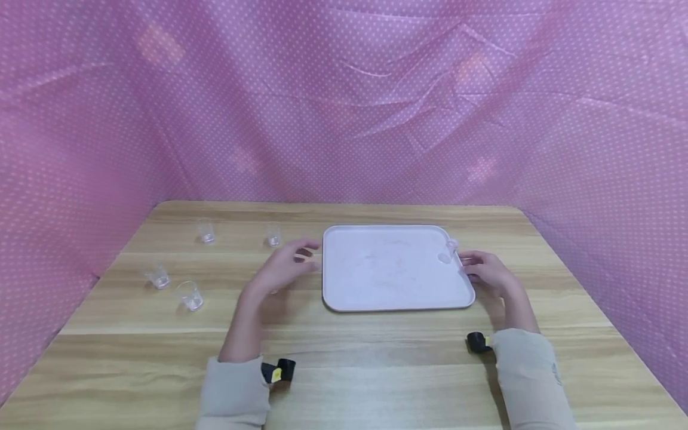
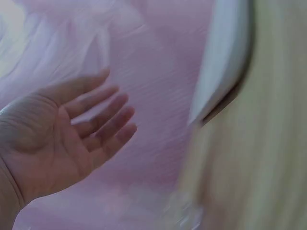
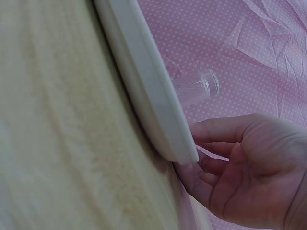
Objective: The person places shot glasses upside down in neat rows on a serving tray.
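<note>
A white rectangular tray (image 1: 398,269) lies on the wooden table. One small clear cup (image 1: 450,251) stands on its right part, also visible as the cup (image 3: 196,87) beyond the rim in the right wrist view. My right hand (image 1: 486,270) is at the tray's right edge; its thumb and bent fingers (image 3: 216,129) lie on either side of the rim, pinching it. My left hand (image 1: 285,266) hovers by the tray's left edge, fingers spread and loosely bent, holding nothing. In the left wrist view a gap separates that hand (image 2: 62,139) from the tray (image 2: 225,52).
Several clear cups, such as the near one (image 1: 190,297) and the back one (image 1: 274,235), stand on the table's left side. Part of another cup (image 1: 275,291) shows below my left hand. Pink dotted cloth (image 1: 344,107) surrounds the table (image 1: 365,370).
</note>
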